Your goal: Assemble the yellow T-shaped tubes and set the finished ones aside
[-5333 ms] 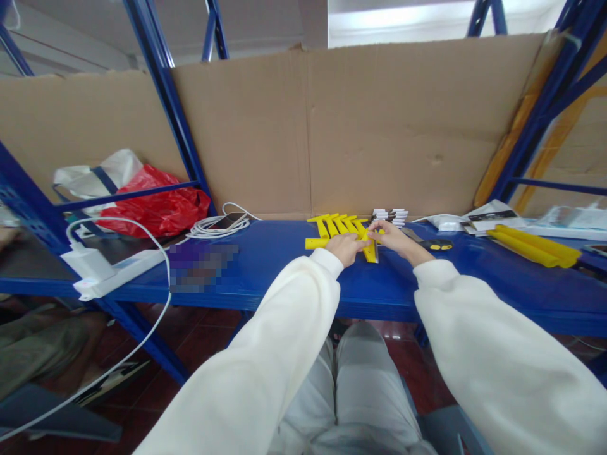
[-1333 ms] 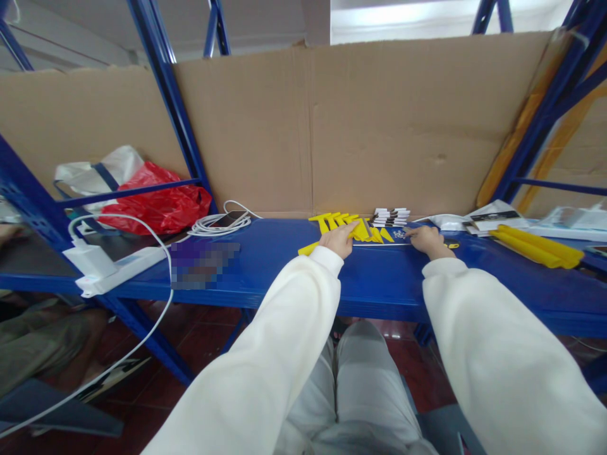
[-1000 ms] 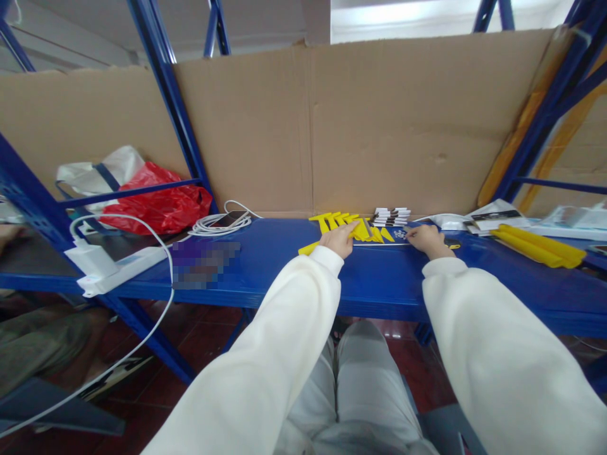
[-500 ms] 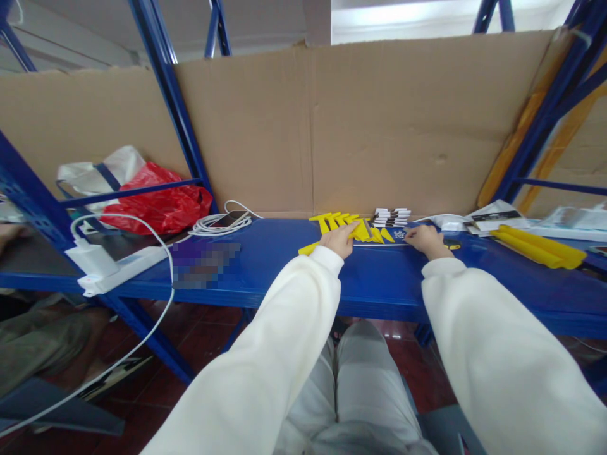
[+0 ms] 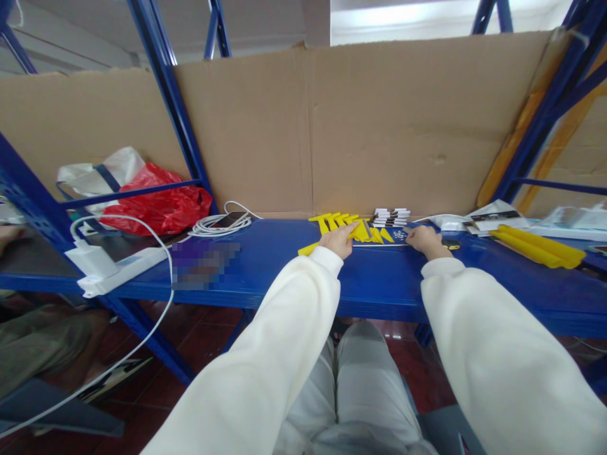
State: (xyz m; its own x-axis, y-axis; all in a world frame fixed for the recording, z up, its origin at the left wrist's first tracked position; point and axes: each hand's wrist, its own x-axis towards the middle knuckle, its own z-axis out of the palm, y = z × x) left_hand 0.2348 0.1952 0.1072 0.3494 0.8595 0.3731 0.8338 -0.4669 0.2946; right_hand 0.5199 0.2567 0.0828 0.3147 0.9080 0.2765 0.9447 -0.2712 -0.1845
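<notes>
My left hand (image 5: 336,241) lies at the yellow pieces, its index finger stretched over a folded yellow piece (image 5: 361,231). The fingers look pinched at its near edge, and the lower ones are hidden. Smaller yellow triangles (image 5: 386,235) lie to the right on a thin, pale-edged board. My right hand (image 5: 423,241) is closed, its fingertips pinched at the board's right end beside small white bits (image 5: 399,234). What it pinches is too small to make out. A row of yellow strips (image 5: 332,220) and a pile of black-and-white pieces (image 5: 391,217) sit behind.
The blue shelf (image 5: 279,259) backs onto cardboard (image 5: 379,126). Rolled yellow material (image 5: 538,248) and a white packet (image 5: 497,218) are on the right. A coiled white cable (image 5: 220,225), red bag (image 5: 159,199) and power strip (image 5: 126,268) are on the left. A person's leg shows at far left.
The right hand's fingertips shift very slightly at the board's end. The left hand stays in place on the yellow piece.
</notes>
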